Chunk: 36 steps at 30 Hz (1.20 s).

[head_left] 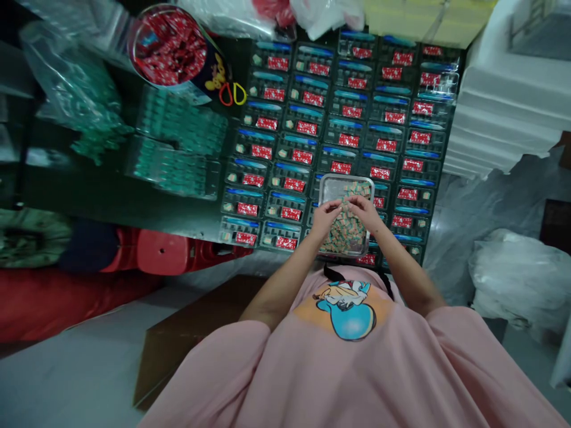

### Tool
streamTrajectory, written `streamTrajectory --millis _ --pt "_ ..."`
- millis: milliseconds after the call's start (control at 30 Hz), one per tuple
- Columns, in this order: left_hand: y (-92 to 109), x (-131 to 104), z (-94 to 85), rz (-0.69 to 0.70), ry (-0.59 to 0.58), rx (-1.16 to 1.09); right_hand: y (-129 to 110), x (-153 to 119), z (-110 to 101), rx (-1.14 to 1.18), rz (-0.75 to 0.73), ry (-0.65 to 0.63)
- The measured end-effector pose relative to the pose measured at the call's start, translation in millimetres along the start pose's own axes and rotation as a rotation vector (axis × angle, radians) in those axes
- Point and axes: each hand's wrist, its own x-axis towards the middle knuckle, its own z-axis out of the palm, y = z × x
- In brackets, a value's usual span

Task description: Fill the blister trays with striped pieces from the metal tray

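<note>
A clear plastic tray [331, 185] sits on top of the rows of packs, close to my body. Many small beige-and-green block-like pieces [348, 232] lie heaped in it. Over the heap, my left hand [327, 215] is closed, thumb and fingers pinched together. Facing it, my right hand [363, 213] is closed in a similar pinch, its fingertips nearly meeting the left ones. Whatever the fingertips hold is too small to make out. Around the tray lie clear compartment packs [285, 229], each with a blue pen-like item and a red patterned packet; many also hold a beige piece.
At the back left stands a tub [134, 44] of red packets, with red-and-yellow-handled scissors [232, 94] beside it. Green pieces fill trays [173, 169] and a plastic bag [75, 89]. White stacked trays [495, 119] rise at the right; a red stool [163, 252] is at the left table edge.
</note>
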Motion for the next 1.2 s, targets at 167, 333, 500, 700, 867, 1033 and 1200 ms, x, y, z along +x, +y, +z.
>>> streamTrajectory --millis 167,333,500,700,867,1033,1200 --pt "3 1 1.0 -0.071 0.035 -0.121 4 5 1 -0.054 0.01 0.157" --pt "4 1 0.9 -0.178 0.051 -0.201 4 5 4 -0.098 0.038 0.095" --pt "1 1 -1.2 -0.175 0.117 -0.138 -1 0 6 -0.182 0.045 0.095" --pt "0 -2 -3.0 -0.159 0.106 -0.116 2 -2 16 -0.058 0.124 0.059" --pt "-1 -5 -3.1 -0.169 0.068 -0.135 3 -3 21 0.001 0.139 0.093" --pt "-5 -6 -6.4 -0.152 0.127 -0.136 2 -6 18 -0.016 0.128 0.141" --pt "-6 -5 -5.7 -0.154 0.14 -0.11 6 -7 22 -0.021 0.139 0.114"
